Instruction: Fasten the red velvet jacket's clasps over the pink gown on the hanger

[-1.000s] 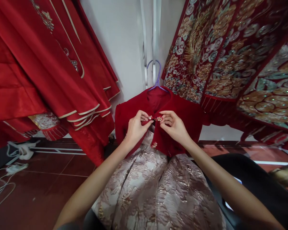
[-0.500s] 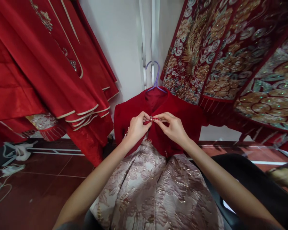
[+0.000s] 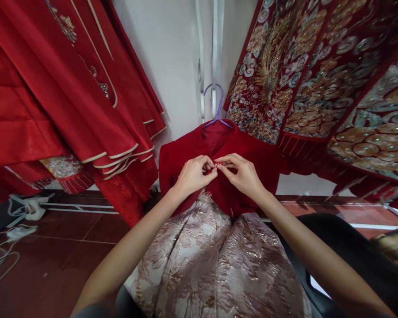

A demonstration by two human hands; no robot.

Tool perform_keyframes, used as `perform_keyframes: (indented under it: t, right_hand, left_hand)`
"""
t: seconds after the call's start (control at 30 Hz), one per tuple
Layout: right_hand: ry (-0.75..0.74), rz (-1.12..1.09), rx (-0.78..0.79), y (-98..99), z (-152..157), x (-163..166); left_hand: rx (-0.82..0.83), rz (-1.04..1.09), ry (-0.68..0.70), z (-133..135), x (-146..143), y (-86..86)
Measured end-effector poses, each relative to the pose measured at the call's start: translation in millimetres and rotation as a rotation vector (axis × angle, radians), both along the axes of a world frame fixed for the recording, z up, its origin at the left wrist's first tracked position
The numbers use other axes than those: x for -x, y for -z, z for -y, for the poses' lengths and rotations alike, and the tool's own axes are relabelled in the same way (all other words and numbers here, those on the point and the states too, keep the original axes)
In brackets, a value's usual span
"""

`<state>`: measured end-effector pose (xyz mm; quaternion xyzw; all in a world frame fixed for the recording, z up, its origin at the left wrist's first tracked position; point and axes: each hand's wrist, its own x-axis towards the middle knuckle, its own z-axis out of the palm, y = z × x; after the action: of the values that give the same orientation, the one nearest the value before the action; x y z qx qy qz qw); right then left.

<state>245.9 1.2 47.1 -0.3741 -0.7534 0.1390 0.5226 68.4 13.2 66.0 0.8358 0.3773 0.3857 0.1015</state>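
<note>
A short red jacket (image 3: 260,157) hangs on a purple hanger (image 3: 218,108) in the head view, over a pale pink and silver brocade dress (image 3: 199,260). My left hand (image 3: 196,174) is pinched at the jacket's front edge. From the other side, my right hand (image 3: 241,175) pinches the same small red fastening (image 3: 218,164), which carries light beads. The two sets of fingertips almost meet over the front opening. Fingers partly cover the fastening, so whether its halves are joined cannot be seen.
Red garments with pale piping (image 3: 116,128) hang at the left. Heavily embroidered dark red garments (image 3: 305,88) hang at the right. White cables (image 3: 6,251) lie on the tiled floor (image 3: 86,251) at lower left. A black surface (image 3: 345,247) sits at lower right.
My left hand has shifted slightly right, bringing its fingertips closer to my right hand's. Both hands stay at the fastening. The whole view has shifted a little.
</note>
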Motion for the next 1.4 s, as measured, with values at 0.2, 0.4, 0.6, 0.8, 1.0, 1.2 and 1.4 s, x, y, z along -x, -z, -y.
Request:
perform_keyframes:
  t: [0.2,0.4,0.6,0.8,1.0,1.2,1.4]
  right_hand:
    - [-0.039,-0.035,0.035,-1.0,-4,-3]
    - [-0.063,-0.004,0.051,-2.5,-8,-4]
    - [0.027,-0.083,-0.025,18.9,-9,9]
    - [0.052,-0.121,-0.111,77.8,11,24]
    - [0.254,-0.081,-0.164,103.5,27,20]
    - [0.312,0.303,-0.263,115.5,27,14]
    - [0.243,0.059,-0.267,102.3,32,0]
  left_hand:
    - [-0.031,-0.106,-0.038,0,-2,-5.6]
    - [-0.104,-0.235,-0.048,2,-8,-7.7]
    - [-0.011,-0.125,-0.053,6,-10,8.2]
    - [0.129,-0.069,0.097,25,10,49.4]
    - [0.183,-0.129,-0.039,53,34,89.2]
    - [0.135,-0.265,-0.143,68,57,112.3]
    - [0.083,-0.302,-0.234,70,76,114.8]
